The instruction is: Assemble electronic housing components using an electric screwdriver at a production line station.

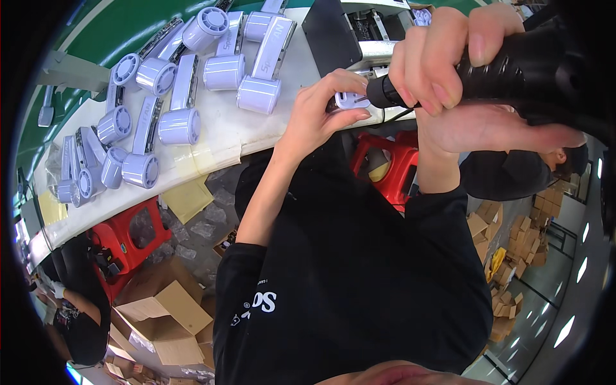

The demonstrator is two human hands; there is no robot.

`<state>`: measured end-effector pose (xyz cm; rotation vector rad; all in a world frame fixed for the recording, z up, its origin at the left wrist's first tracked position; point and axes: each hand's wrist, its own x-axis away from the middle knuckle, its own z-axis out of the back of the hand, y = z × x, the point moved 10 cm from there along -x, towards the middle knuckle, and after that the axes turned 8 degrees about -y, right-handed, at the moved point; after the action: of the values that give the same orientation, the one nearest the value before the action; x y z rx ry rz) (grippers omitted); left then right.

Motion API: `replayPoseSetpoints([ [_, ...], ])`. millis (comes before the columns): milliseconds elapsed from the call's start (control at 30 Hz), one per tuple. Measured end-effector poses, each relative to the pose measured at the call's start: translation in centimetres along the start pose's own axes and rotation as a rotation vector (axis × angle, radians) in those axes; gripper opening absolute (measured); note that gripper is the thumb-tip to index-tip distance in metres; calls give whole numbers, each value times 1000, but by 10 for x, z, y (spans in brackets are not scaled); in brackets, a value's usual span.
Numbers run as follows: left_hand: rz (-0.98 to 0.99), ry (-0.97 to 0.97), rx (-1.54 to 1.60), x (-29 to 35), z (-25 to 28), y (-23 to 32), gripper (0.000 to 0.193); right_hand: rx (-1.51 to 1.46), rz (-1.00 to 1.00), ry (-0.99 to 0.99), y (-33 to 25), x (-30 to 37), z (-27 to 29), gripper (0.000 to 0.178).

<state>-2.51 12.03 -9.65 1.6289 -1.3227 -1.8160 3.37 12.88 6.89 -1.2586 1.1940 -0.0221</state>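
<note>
Leftmost, a co-worker in dark clothing [86,308] is just beyond the near edge of the white desk [224,122]. Next, on the desk's left half, pale purple handheld fans [178,126] lie close together, their round heads mostly turned toward its near edge. Below that edge is a red stool [131,237], with an open cardboard box [176,308] on the floor farther from the desk. Over the desk's near edge, the left hand [317,106] has its thumb and fingers pinching a small pale piece [346,99] from either side. At the desk's far side, behind that hand, stands a black case [328,35]. To the right, also above the desk, the right hand [443,67] has its fingers curled firmly around a black ribbed tool [494,83]. The tool's thin bit points left at the pale piece; whether it touches, I cannot tell. Under the desk there is a second red stool [388,170]. Rightmost, away from the desk, are another person in black [504,173] and stacked cardboard boxes [529,237].
</note>
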Motion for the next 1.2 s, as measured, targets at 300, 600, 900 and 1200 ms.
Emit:
replayPoseSetpoints([
  [300, -19, 8, -12, 0, 1, -1, 32, -25, 12, 83, 10, 2, 6, 83],
  [600, -2, -2, -8, -1, -1, -2, 32, 39, -42, -151, 7, -3, -9, 85],
  [900, 13, -18, -17, -3, 2, -3, 32, 16, -43, -88, 12, -5, -6, 85],
  [1200, 15, -63, -75, -17, 5, 16, 31, -102, 86, -28, -33, 13, 31, 82],
])
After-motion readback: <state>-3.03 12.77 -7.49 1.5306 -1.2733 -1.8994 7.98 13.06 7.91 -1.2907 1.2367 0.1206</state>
